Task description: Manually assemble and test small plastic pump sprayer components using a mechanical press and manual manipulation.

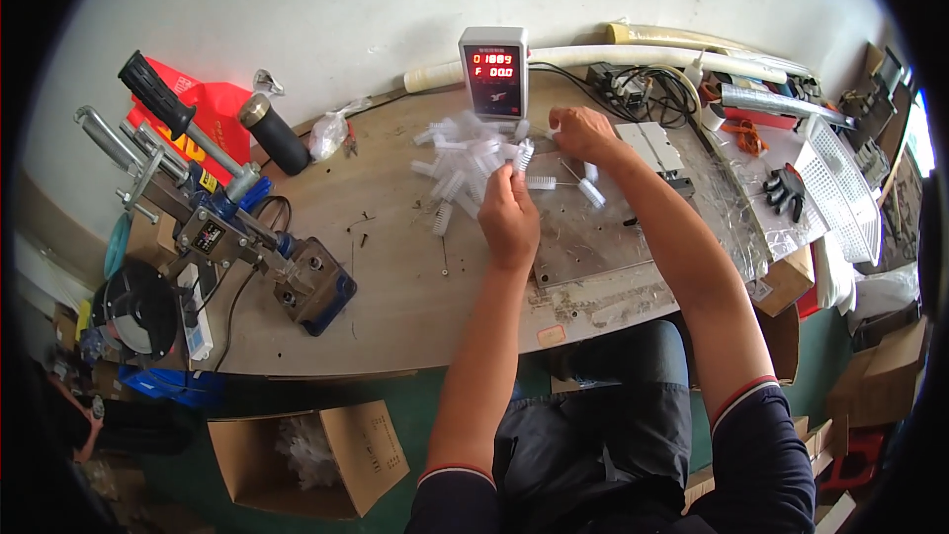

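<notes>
Two hands: left hand (509,218), right hand (583,132). One digital counter box (493,71), one lever press (213,208), one open carton (308,455), one black glove (786,190); white brush parts (465,163) too many to count.

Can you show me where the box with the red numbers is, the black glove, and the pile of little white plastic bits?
Box with red numbers (493,69): head view, on its dark screen.
Black glove (786,188): head view, on its palm.
Pile of white plastic bits (463,156): head view, pile's middle.

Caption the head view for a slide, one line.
Seated person's left hand holds a small white ribbed plastic part while the right hand reaches into a heap of translucent plastic pieces on the wooden workbench.
</notes>
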`<state>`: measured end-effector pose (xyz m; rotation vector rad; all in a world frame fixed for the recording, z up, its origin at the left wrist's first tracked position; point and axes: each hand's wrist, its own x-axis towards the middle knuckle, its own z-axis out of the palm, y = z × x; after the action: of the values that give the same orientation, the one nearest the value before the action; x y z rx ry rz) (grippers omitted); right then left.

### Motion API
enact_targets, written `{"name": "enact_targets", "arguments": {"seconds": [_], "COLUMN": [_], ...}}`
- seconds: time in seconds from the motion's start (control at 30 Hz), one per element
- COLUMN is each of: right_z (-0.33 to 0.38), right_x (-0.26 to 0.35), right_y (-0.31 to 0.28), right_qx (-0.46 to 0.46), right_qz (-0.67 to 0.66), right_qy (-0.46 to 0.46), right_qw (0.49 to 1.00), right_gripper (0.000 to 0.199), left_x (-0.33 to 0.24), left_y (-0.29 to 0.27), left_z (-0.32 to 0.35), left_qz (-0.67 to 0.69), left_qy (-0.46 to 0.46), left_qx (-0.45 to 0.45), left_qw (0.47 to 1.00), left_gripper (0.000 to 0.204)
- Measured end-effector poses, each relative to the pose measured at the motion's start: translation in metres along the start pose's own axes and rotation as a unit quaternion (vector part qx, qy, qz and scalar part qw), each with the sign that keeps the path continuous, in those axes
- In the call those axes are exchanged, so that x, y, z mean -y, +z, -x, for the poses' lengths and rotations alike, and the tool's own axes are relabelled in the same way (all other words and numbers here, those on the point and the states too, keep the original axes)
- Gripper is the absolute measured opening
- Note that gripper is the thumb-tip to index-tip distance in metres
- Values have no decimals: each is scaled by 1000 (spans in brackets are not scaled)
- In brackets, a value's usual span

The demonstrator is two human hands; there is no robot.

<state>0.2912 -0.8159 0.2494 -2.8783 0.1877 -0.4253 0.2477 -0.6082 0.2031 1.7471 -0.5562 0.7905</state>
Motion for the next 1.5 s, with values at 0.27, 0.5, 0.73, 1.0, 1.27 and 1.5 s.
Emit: {"name": "enact_targets", "arguments": {"seconds": [0.27,0.5,0.73,1.0,1.27,1.5], "right_z": [-3,30,129,140,116,95], "right_x": [20,28,45,40,36,31], "right_y": [-8,-31,-9,-21,-20,-19], "right_qx": [81,-34,-42,-42,-13,-15], "right_qz": [-10,-144,-115,-122,-2,33], "right_qy": [-41,97,-41,-153,-182,-238], "right_qw": [996,984,992,980,983,971], "right_gripper": [25,20,18,28,25,10], "left_x": [0,8,16,18,17,16], "left_y": [4,7,6,9,8,7], "left_z": [-1,0,1,2,1,0], "left_qz": [14,28,8,-3,-2,-6], "left_qy": [-20,-14,-27,-26,-44,-41], "left_qx": [15,-20,-16,-2,-12,-22], "left_qw": [1000,999,999,1000,999,999], "left_gripper": [15,12,14,14,12,12]}}
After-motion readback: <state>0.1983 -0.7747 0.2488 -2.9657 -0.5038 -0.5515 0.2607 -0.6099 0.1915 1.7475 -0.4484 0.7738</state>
